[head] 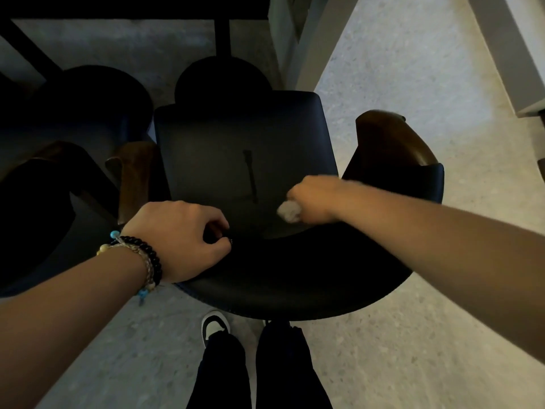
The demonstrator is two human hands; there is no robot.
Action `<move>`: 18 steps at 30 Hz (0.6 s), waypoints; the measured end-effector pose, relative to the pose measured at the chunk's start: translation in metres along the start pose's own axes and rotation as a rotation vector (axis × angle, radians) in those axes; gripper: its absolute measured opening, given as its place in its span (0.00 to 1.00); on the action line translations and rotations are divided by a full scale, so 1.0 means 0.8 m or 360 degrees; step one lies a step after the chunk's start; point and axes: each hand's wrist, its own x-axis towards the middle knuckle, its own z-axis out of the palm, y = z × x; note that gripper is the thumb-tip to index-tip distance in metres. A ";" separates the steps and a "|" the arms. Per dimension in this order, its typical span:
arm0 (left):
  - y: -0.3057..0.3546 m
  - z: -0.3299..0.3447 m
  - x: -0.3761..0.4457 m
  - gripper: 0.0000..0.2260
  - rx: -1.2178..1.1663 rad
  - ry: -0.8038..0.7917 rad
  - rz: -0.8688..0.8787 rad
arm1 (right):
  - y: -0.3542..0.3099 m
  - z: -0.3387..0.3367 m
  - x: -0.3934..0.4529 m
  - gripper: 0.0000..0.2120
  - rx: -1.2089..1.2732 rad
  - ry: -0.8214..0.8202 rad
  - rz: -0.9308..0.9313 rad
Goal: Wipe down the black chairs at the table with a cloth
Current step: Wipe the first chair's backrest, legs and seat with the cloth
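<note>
Black leather fills the view: the chair stands right in front of the person, its seat facing up and its curved backrest nearest the legs. Right hand is down at the rear of the seat, fingers closed around a small pale cloth, blurred. Left hand, beaded bracelets at the wrist, curls over and grips the top of the backrest. A second dark chair sits just beside, on the left.

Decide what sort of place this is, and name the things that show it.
Probably a cafe or dining area: black padded chairs with wooden armrests pushed up to a dark pedestal table on a speckled stone floor.
</note>
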 end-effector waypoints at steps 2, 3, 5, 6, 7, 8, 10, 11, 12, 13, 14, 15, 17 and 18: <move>-0.001 0.000 0.000 0.20 0.0004 0.0002 -0.0012 | 0.052 -0.015 -0.010 0.14 -0.0336 0.0021 0.0234; -0.001 0.000 0.000 0.19 0.0004 0.0000 -0.0016 | 0.075 -0.019 -0.017 0.16 -0.0407 -0.0014 0.0357; 0.000 0.000 -0.001 0.18 0.0001 -0.0010 -0.0019 | 0.098 -0.012 -0.025 0.19 -0.0317 -0.0121 0.0530; 0.001 0.000 -0.002 0.18 0.0000 -0.0015 -0.0023 | 0.093 -0.005 -0.023 0.20 -0.0240 -0.0145 0.0534; 0.001 -0.001 -0.002 0.18 0.0002 -0.0016 -0.0029 | 0.078 0.006 -0.019 0.21 -0.0178 -0.0161 0.0502; 0.001 -0.001 -0.003 0.18 0.0007 -0.0016 -0.0036 | 0.057 0.018 -0.014 0.21 -0.0129 -0.0183 0.0446; 0.003 -0.002 -0.004 0.16 0.0018 -0.0027 -0.0046 | 0.012 0.040 -0.008 0.21 -0.0023 -0.0197 0.0305; 0.003 -0.002 -0.004 0.15 0.0020 -0.0033 -0.0053 | -0.006 0.045 -0.009 0.20 0.0059 -0.0188 0.0247; 0.003 -0.002 -0.004 0.15 0.0018 -0.0041 -0.0061 | -0.019 0.044 -0.013 0.19 0.0174 -0.0179 0.0189; 0.003 -0.003 -0.004 0.15 0.0019 -0.0048 -0.0069 | -0.028 0.041 -0.020 0.17 0.0306 -0.0167 0.0126; 0.003 -0.004 -0.003 0.15 0.0026 -0.0052 -0.0075 | -0.033 0.035 -0.031 0.13 0.0452 -0.0152 0.0061; 0.003 -0.005 -0.003 0.15 0.0035 -0.0052 -0.0079 | -0.036 0.029 -0.045 0.08 0.0576 -0.0117 -0.0003; 0.003 -0.005 -0.002 0.15 0.0037 -0.0075 -0.0090 | -0.040 0.018 -0.083 0.03 0.0648 0.0009 -0.0098; 0.003 -0.005 -0.004 0.15 0.0035 -0.0095 -0.0095 | -0.038 0.014 -0.103 0.02 0.0592 0.0081 -0.0103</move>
